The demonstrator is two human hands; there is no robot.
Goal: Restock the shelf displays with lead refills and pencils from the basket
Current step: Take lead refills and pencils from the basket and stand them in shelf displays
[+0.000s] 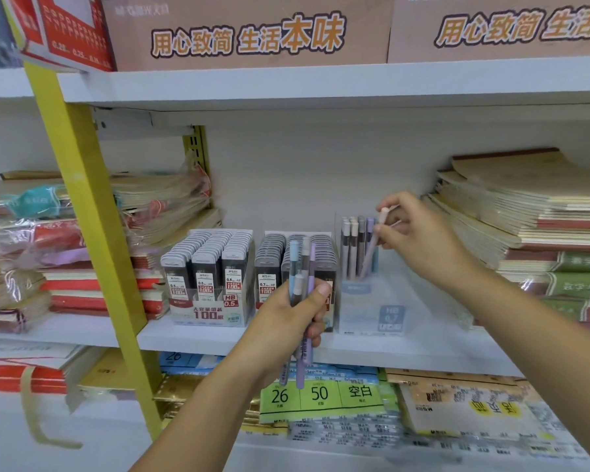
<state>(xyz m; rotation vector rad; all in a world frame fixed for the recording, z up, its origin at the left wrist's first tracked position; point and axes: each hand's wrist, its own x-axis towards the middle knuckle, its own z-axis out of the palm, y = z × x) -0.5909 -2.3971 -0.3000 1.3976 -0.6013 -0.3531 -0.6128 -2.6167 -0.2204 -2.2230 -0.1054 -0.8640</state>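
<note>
My left hand (288, 310) grips a bundle of several pastel mechanical pencils (302, 264) upright, in front of the lead refill display. My right hand (413, 229) pinches one pink pencil (375, 243) by its upper end, its tip down inside the clear pencil display box (372, 315). Several grey and lilac pencils (353, 247) stand at the back of that box. Two refill displays sit to the left on the white shelf (198, 338): one marked 0.5 (208, 277) and one marked 0.7 (269, 264), both packed with dark refill cases. The basket is out of view.
Wrapped notebook stacks (82, 247) fill the shelf's left side and taller notebook stacks (532, 226) the right. A yellow upright (92, 233) crosses at left. Cardboard boxes (246, 32) sit on the shelf above. Paper packs (324, 400) lie on the shelf below.
</note>
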